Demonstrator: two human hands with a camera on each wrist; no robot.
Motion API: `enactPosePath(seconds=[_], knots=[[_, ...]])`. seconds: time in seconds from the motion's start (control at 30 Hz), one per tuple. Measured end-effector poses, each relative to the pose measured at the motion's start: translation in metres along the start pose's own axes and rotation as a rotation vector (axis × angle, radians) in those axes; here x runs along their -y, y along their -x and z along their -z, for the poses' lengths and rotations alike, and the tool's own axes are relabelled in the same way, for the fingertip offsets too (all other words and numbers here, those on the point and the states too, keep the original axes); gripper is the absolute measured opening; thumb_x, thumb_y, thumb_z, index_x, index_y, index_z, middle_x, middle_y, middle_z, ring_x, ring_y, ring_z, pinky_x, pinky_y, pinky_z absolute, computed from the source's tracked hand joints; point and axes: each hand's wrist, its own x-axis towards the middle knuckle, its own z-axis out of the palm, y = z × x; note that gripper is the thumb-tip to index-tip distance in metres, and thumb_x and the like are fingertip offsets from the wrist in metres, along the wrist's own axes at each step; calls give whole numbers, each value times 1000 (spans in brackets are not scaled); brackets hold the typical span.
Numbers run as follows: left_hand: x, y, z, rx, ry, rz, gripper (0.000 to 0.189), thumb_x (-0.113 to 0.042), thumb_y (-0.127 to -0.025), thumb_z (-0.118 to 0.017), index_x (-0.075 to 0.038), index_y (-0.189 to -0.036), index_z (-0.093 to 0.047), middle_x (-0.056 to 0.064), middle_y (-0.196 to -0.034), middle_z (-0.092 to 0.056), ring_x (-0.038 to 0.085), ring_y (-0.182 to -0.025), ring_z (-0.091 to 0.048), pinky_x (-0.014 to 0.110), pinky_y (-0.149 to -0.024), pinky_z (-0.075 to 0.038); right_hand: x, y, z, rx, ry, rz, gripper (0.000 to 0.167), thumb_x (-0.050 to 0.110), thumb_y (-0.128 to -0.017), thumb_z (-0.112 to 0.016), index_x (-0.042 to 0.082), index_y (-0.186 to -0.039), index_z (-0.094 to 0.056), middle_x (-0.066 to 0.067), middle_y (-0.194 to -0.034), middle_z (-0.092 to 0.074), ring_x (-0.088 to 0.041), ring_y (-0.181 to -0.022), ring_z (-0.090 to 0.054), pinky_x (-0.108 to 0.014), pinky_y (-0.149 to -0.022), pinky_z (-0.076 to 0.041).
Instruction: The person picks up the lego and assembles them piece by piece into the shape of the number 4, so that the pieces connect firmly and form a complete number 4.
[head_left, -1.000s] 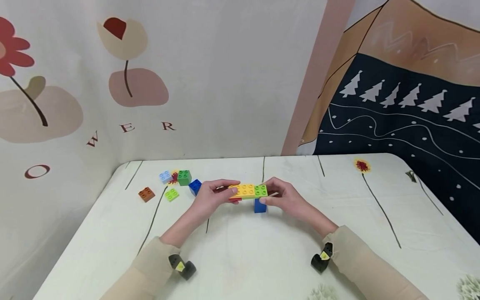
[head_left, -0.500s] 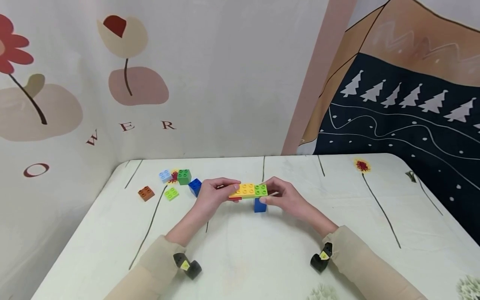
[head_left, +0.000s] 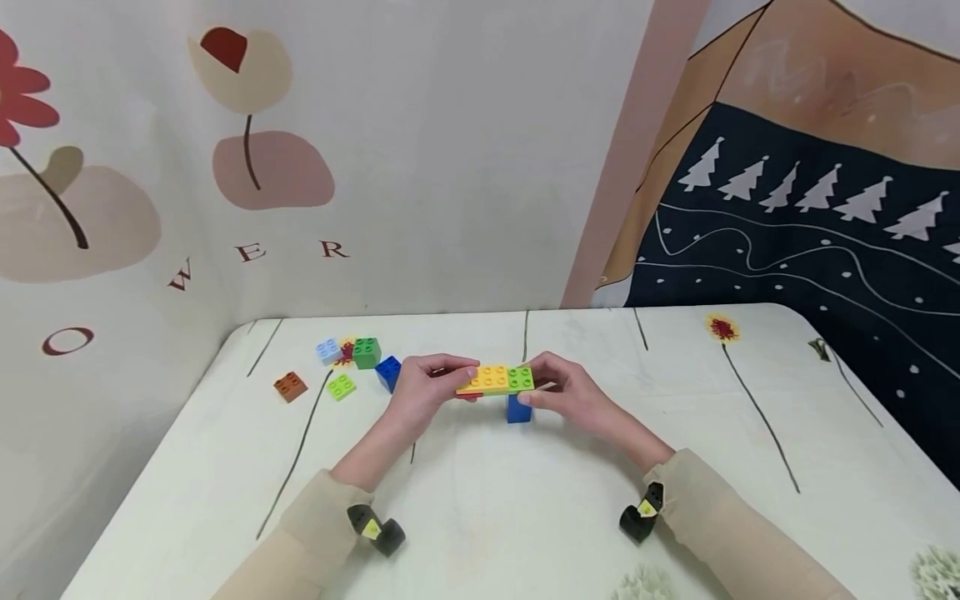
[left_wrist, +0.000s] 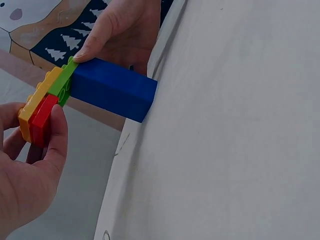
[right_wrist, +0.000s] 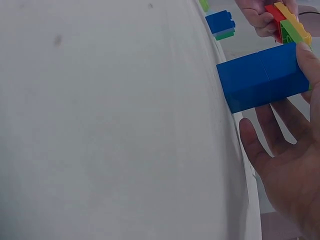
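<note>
A blue two-brick tower (head_left: 518, 410) stands upright on the table. Across its top lies a light green brick (head_left: 520, 380), its studs bare at the right end. A yellow brick (head_left: 490, 379) overlaps the green one and reaches left past the tower, with a red brick (left_wrist: 42, 120) beneath its left part. My left hand (head_left: 422, 390) pinches the yellow and red bricks between thumb and fingers. My right hand (head_left: 573, 396) holds the tower near its top, thumb at the blue and green joint (right_wrist: 303, 47); its other fingers reach behind, partly hidden in the head view.
Loose bricks lie at the back left of the table: brown (head_left: 290, 387), light blue (head_left: 328, 351), green (head_left: 367, 353), light green (head_left: 341, 387) and dark blue (head_left: 388, 372), the last close to the left hand. A printed cloth (head_left: 450, 167) hangs behind the table.
My left hand's wrist and forearm have shifted slightly right, and its thumb has moved a little on the yellow brick. My right hand and the tower stay practically in place.
</note>
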Motion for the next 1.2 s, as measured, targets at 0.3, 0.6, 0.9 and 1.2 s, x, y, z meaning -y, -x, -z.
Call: enactPosePath(seconds=[0.3,0.6,0.9,1.2], knots=[[-2,-2,3,15,-14,28,21,-14,-96,-74,-4,-113,-78,11,-115,-71,24,-98,-69,27,-84,-58,0,-1,0,3,6,-1,33,12,-96,-74,5,-126,-62,-10,-117,-67,-27,-105,-62,-34,-85,-54],[-5,-6,5,44,2,52,22,-10,-96,-73,1,-116,-76,13,-116,-69,23,-95,-71,27,-84,-59,2,0,-1,2,-1,-4,33,11,-95,-74,6,-126,-63,-10,-116,-67,-27,-104,-62,-33,-85,-54],[-9,-5,4,37,-6,65,17,-8,-95,-73,-1,-110,-78,13,-114,-69,24,-93,-71,28,-83,-59,0,-1,-1,3,5,6,33,13,-96,-74,6,-126,-63,-10,-115,-67,-27,-104,-62,-34,-85,-54],[-8,-4,0,-14,-29,68,19,-11,-96,-73,-4,-113,-78,11,-116,-67,24,-98,-67,26,-83,-58,0,-1,-1,3,-2,7,33,13,-95,-75,6,-125,-63,-10,-115,-67,-27,-103,-62,-32,-84,-54]])
